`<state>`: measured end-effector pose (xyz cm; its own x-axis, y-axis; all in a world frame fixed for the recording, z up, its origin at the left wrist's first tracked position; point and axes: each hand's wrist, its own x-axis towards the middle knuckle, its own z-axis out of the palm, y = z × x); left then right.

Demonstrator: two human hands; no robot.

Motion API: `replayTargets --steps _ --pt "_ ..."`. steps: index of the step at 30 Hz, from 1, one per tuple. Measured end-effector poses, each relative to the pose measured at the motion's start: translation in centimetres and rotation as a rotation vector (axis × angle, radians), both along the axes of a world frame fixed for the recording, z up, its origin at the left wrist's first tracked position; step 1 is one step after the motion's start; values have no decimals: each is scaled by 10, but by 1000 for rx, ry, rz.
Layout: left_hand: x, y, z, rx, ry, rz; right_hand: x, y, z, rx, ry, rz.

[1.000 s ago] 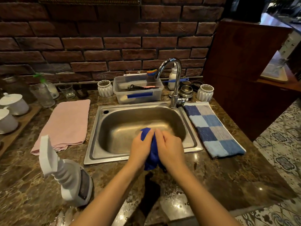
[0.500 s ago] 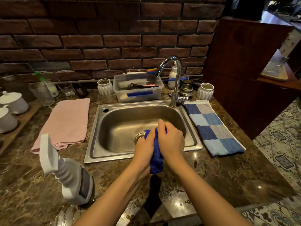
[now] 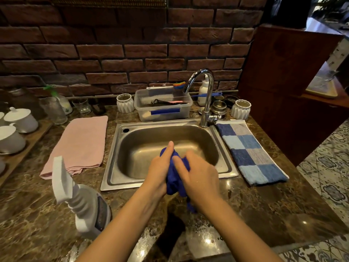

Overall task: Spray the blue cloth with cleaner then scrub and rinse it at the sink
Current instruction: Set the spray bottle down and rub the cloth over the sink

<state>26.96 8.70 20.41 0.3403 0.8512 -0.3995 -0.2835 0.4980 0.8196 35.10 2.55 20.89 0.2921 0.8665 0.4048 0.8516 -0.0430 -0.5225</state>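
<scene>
Brick wall (image 3: 132,53) behind; marble counter (image 3: 283,214); wooden cabinet (image 3: 283,82) right; patterned floor tiles (image 3: 330,176).

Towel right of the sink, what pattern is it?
The towel is checked in dark and light blue squares; head view shows it.

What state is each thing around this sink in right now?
blue cloth, bunched up, gripped between both hands over the sink front edge
left hand, gripping the cloth
right hand, gripping the cloth
faucet, no water seen running
spray bottle, upright on the counter, untouched
pink towel, folded, lying flat
checked towel, laid flat right of the sink
</scene>
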Motion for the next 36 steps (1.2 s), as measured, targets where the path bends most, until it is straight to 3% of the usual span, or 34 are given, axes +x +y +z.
replayTargets --steps 2,7,9,15,26,31,33,36 --pt "7 -4 -3 66 34 34 -14 5 2 91 -46 -69" --pt "16 -14 -6 301 304 73 16 37 5 -127 294 -162" --pt "15 -15 -7 342 337 56 20 37 0 -138 337 -163" --pt "10 4 1 203 279 24 -14 18 -3 -9 143 -123" --pt "12 -1 24 339 287 3 12 43 13 -57 319 -175" --pt "12 12 28 76 112 13 -15 36 25 77 102 -100" --pt "18 3 25 -4 90 26 -8 49 36 99 106 -97" --pt "22 -6 15 32 116 66 7 66 40 30 162 -93"
